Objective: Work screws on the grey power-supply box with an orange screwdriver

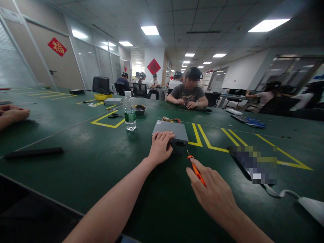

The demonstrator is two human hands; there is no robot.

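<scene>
The flat, grey, rectangular metal box (174, 131) lies on the green, smooth-topped bench (106, 179) in front of you, near the middle of the scene. Its long axis runs roughly left to right, with the right end swung slightly nearer to you. A dark socket (180, 143) sits in its near face, towards the right, and a bundle of thin, multicoloured wires (172, 120) shows along its far side. The casing looks matt and sharp-cornered, with a small pale label at the far left corner.

Your left hand (162, 145) holds the box at its near left part, fingers laid across the top and thumb lower at the near side. Your right hand (214, 185) is closed around an orange-and-black screwdriver (198, 173) with a thin metal shaft. The tool slants far and a little left, its tip at the box's near right corner; you cannot tell whether it touches.

Far left of the box, a clear, ribbed plastic bottle (130, 116) with a green label and white cap stands upright. Straight yellow tape lines (217, 148) mark the bench to the right.
</scene>
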